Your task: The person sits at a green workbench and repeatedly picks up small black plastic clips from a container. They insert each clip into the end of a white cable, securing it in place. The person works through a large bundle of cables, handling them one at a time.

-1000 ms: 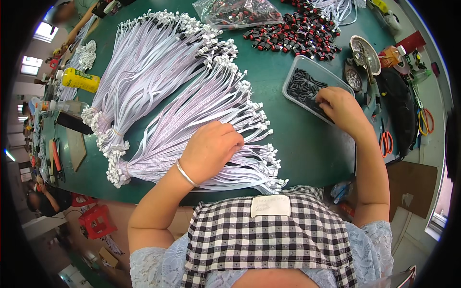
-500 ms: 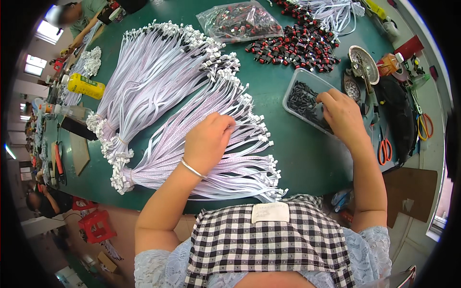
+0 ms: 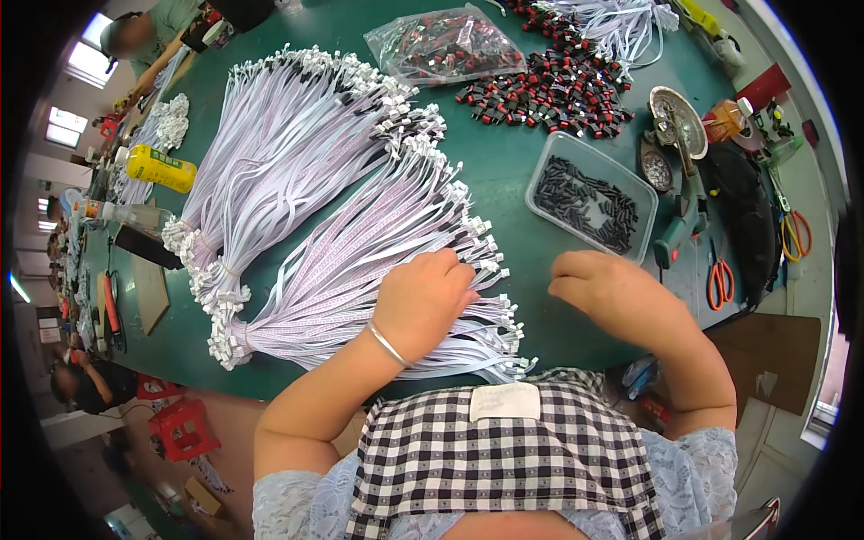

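My left hand [image 3: 423, 301], with a bangle at its wrist, rests over a fanned bundle of white flat cables [image 3: 310, 288]. Its fingers are closed near the small white connectors at the right ends, apparently on one cable; the grip is partly hidden. To the right, my right hand [image 3: 612, 292] is above the green table, its thumb and fingers pinched together and pointing left. Whatever the pinch holds is too small to make out. Just beyond it stands a clear plastic box [image 3: 652, 211] with many short black tubes [image 3: 585, 200] inside.
A second cable bundle [image 3: 279, 153] lies farther left. Red-and-black small parts [image 3: 549, 94] are heaped at the back beside a filled clear bag [image 3: 445, 45]. A green-handled tool [image 3: 681, 225], orange-handled scissors [image 3: 720, 283] and a metal dish [image 3: 678, 121] lie right. A yellow bottle [image 3: 160, 168] lies left.
My right hand has come out of the box of black tubes and moved left and nearer. My left hand has shifted right and nearer, toward the connector ends.
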Tool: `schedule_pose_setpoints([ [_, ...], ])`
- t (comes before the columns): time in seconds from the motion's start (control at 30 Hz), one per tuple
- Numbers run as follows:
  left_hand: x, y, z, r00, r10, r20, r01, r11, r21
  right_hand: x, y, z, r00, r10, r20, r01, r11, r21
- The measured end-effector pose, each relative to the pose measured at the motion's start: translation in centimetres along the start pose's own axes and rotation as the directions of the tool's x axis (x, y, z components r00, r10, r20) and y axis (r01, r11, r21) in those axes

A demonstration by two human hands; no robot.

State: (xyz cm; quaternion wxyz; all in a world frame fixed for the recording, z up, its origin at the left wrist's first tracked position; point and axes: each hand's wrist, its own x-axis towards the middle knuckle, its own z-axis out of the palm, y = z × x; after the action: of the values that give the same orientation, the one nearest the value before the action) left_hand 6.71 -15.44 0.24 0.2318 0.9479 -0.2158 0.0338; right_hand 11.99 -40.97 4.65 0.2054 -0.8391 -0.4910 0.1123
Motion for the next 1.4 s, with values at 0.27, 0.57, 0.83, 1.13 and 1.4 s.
schedule_pose_setpoints([
  [0.27,0.0,0.2,-1.0,0.986,-0.118,0.119,0.15,0.938,-0.313,-0.5,0.9,3.3,1.0,0.007,0.025,-0.002,0.977,-0.214],
  [0.57,-0.2,-0.9,-1.6,0.828,-0.309,0.467,0.56,0.46,-0.689,-0.1,1.6,3.3,0.998,0.058,-0.001,-0.058,0.988,-0.142],
  [0.83,0.1,-1.4,-0.8,0.803,-0.326,0.5,0.569,0.167,-0.805,2.8,-0.3,3.5,0.903,0.312,-0.294,-0.09,0.808,0.582],
  [1.13,-0.1,-1.9,-1.3,0.789,-0.358,0.499,0.546,0.037,-0.837,4.6,-1.6,6.3,0.79,0.602,-0.115,-0.092,0.302,0.949],
  [1.4,-0.1,-2.0,-1.2,0.793,-0.344,0.503,0.531,-0.014,-0.847,5.3,-1.4,7.1,0.786,0.613,-0.079,-0.064,0.209,0.976],
])
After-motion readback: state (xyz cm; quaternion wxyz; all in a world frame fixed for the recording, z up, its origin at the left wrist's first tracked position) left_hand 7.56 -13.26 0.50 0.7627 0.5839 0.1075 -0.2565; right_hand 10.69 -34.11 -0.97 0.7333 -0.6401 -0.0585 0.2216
